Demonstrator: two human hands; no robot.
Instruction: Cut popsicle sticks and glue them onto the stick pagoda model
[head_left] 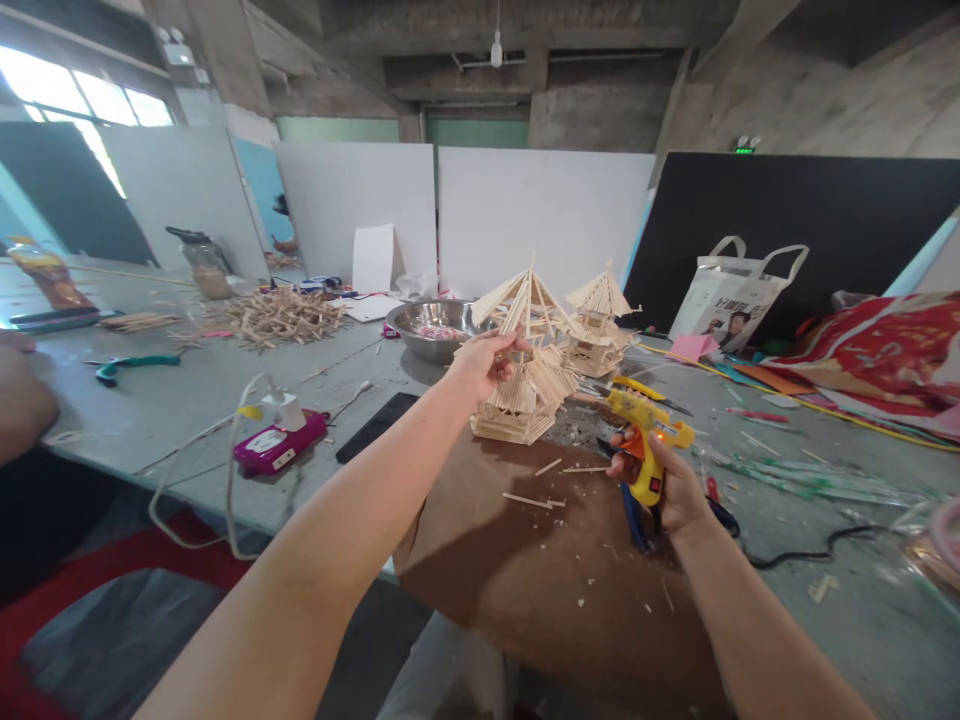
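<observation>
My left hand [486,366] is closed in a pinch at the side of a small pavilion model [525,395] built from thin wooden sticks. Its fingertips are at the roof, and what they pinch is too small to make out. My right hand [679,490] grips a yellow glue gun [643,440] with an orange trigger, its nozzle pointing left towards the model. A small light glows on the gun. Behind stands a second stick pavilion [598,325]. Several loose sticks [529,500] lie on the brown board [487,560] in front of me.
Left of the models are a steel bowl [427,345], a stick pile [281,318], a black phone [375,425], a purple power strip [281,443] and pliers [135,366]. A tote bag [724,300] and red plastic bag [877,345] lie right. Another person's arm [22,400] shows at left.
</observation>
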